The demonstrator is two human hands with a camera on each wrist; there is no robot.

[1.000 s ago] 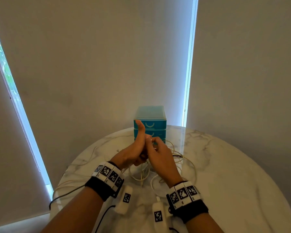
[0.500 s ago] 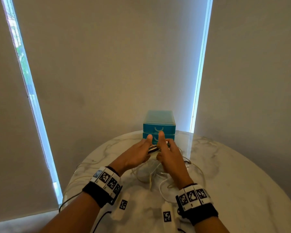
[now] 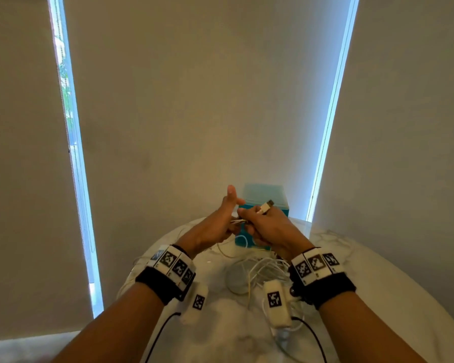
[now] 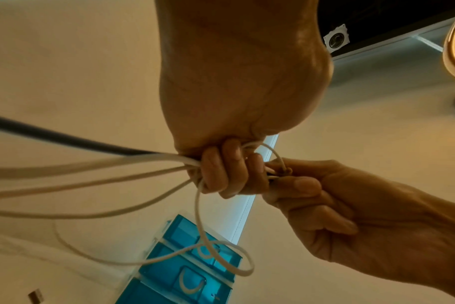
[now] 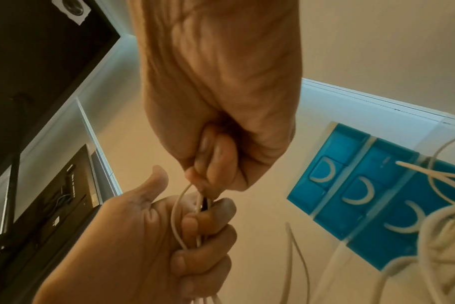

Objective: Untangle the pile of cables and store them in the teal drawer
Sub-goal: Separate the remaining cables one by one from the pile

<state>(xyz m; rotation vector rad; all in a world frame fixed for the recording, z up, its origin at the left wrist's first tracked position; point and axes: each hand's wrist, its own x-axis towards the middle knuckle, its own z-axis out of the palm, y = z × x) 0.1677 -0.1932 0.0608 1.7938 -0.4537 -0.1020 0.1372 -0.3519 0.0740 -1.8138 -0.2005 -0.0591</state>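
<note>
Marble fills the lower half of the head view: a round white desk with grey veining, set before pale roller blinds that let bright slits of daylight through at 11 and 1 o'clock. At the desk's far edge, 12 o'clock from the person, stands the teal drawer unit, a small stack of closed drawers with white curved handles under a frosted top; its front is partly hidden behind the raised hands. Between the unit and the person, at the desk's middle, lies the pile of cables, white loops lying over one another, with thin strands trailing off toward 9 o'clock.

Both forearms wear black wristbands carrying white blocks with square black-and-white markers.

The left hand is lifted above the desk, thumb pointing up, its fingers curled tightly round a bundle of white cable strands that fan out from the fist and hang down in a loop toward the drawers. The right hand is right against it at 3 o'clock, fingers curled, pinching the same cables where they leave the left fist. A white USB plug with a metal tip sticks up from the right hand's grip, pointing toward 1 o'clock.
</note>
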